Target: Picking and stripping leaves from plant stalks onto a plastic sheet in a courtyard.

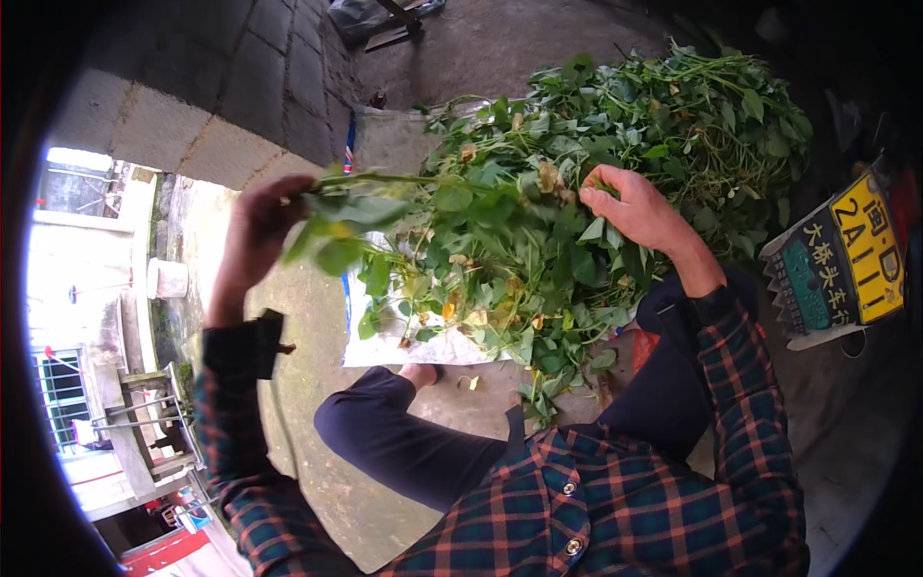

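My left hand [270, 223] is raised at the left, closed on the end of a leafy green stem [360, 179] that stretches to the right over the pile. Leaves hang blurred beneath that hand. My right hand [634, 209] is bent above the pile's middle, fingertips pinched on a bit of green stem. Whether both hands hold the same stem I cannot tell. Under them lies a big heap of leafy vines [505, 252], some leaves yellow or brown, on a white plastic sheet [418, 350] with a blue edge.
A concrete block wall [195, 130] rises at upper left. At the right stands a mud flap with a yellow plate [869, 249] bearing writing. More vines [721, 122] are heaped at upper right. My bent knees flank the sheet's near edge. A white bucket [167, 279] stands far left.
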